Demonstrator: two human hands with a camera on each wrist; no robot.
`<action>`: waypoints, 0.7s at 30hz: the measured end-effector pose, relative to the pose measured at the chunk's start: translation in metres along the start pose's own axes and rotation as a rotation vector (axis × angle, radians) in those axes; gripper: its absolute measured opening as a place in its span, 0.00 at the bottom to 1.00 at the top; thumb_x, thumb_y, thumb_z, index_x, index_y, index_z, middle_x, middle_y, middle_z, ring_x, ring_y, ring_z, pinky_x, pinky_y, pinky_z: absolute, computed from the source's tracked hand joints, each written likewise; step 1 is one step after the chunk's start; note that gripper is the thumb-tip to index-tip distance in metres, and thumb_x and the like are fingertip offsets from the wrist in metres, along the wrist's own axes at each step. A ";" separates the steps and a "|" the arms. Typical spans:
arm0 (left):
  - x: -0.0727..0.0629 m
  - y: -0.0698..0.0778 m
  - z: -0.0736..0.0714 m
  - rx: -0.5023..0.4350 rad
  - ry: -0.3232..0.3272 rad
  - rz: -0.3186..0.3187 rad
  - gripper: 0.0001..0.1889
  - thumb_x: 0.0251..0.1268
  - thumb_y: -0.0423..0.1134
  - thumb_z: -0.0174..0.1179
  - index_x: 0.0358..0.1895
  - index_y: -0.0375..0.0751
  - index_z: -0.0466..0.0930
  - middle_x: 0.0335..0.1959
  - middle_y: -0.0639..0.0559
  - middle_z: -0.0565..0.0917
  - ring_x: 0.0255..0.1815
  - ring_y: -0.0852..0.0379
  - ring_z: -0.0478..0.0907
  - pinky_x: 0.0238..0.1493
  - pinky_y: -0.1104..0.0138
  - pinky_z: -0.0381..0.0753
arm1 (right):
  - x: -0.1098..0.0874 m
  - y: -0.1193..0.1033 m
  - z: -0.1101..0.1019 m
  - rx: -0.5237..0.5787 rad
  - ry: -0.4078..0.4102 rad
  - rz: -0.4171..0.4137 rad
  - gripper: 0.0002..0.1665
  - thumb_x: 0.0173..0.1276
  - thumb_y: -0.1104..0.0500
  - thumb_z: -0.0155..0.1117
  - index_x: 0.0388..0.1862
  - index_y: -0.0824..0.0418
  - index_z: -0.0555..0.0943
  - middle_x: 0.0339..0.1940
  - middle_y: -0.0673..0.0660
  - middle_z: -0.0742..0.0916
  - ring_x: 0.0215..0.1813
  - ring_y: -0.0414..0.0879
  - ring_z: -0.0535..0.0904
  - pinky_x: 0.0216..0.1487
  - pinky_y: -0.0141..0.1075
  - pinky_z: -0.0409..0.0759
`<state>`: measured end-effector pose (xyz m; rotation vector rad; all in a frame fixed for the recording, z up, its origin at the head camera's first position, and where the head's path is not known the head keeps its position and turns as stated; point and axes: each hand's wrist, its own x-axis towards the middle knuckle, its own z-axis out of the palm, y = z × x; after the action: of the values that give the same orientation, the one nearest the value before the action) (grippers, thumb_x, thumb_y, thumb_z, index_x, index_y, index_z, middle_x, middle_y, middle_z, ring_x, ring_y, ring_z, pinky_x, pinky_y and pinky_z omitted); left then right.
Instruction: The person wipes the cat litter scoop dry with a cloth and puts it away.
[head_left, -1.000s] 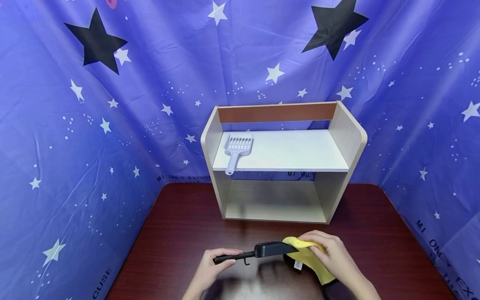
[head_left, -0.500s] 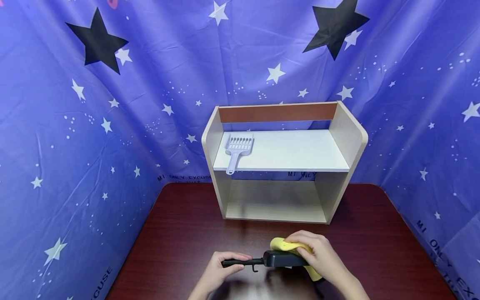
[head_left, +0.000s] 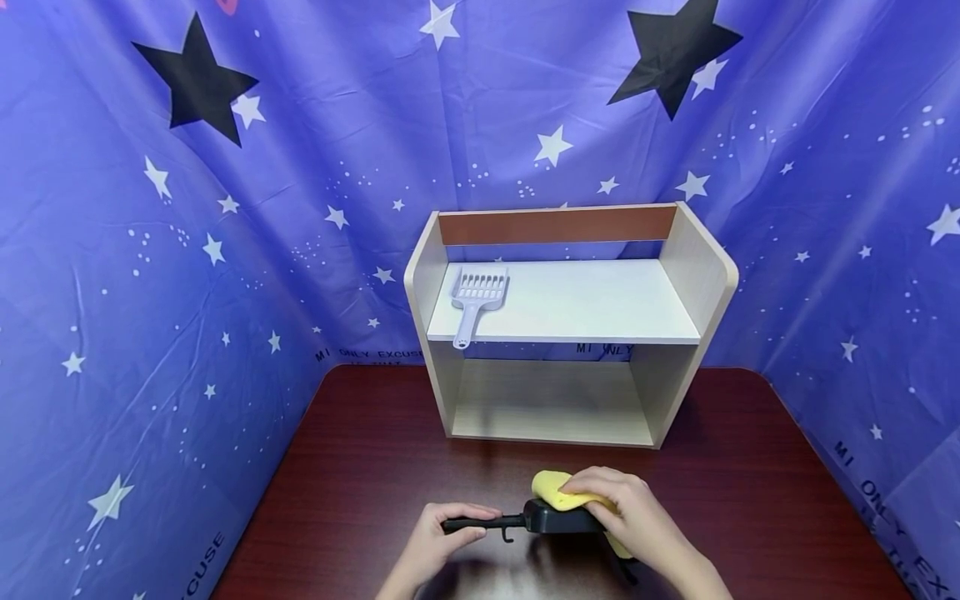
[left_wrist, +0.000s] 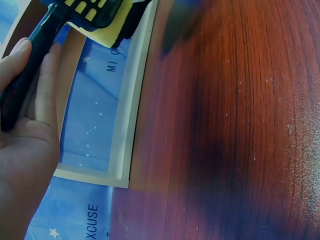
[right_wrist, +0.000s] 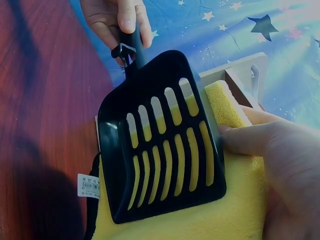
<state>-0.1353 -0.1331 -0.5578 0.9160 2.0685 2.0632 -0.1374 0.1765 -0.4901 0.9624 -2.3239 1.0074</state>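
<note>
My left hand (head_left: pixel 431 542) grips the handle of a black litter scoop (head_left: pixel 558 520), which is held above the table. The scoop's slotted head (right_wrist: pixel 155 72) points right, and a small hook hangs from its handle. My right hand (head_left: pixel 641 517) holds a yellow cleaning cloth (head_left: pixel 553 487) against the scoop's head. In the right wrist view the yellow cloth (right_wrist: pixel 235 195) lies behind the slots and shows through them, with the right thumb at the scoop's side edge. The cloth has a black border and a white tag (right_wrist: pixel 88 185).
A small wooden shelf (head_left: pixel 577 440) stands at the back of the dark red table (head_left: pixel 352 467). On its white upper board lies a pale lavender litter scoop (head_left: pixel 478 292), its handle overhanging the front edge. Blue star-patterned curtains (head_left: pixel 337 150) enclose the table at the back and sides.
The cloth and right hand have moved left along the black litter scoop, from its tip over its head. The left hand and scoop shifted slightly right, then stayed nearly still.
</note>
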 end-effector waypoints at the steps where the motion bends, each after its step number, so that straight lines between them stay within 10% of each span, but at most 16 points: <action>1: 0.000 0.000 0.000 0.006 0.001 0.006 0.11 0.65 0.27 0.62 0.49 0.27 0.84 0.49 0.33 0.86 0.54 0.58 0.85 0.55 0.70 0.84 | -0.001 0.000 -0.001 0.003 0.001 0.001 0.31 0.46 0.77 0.74 0.45 0.48 0.87 0.43 0.46 0.90 0.46 0.39 0.85 0.52 0.13 0.74; 21: 0.000 0.001 -0.009 0.013 0.064 -0.059 0.11 0.64 0.29 0.64 0.48 0.29 0.85 0.49 0.35 0.87 0.54 0.57 0.85 0.54 0.71 0.84 | -0.013 0.012 -0.012 0.010 0.068 0.048 0.36 0.43 0.81 0.72 0.46 0.46 0.86 0.42 0.44 0.89 0.43 0.34 0.84 0.47 0.14 0.74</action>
<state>-0.1388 -0.1411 -0.5562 0.7909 2.1159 2.0775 -0.1364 0.1967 -0.4955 0.8664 -2.2977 1.0556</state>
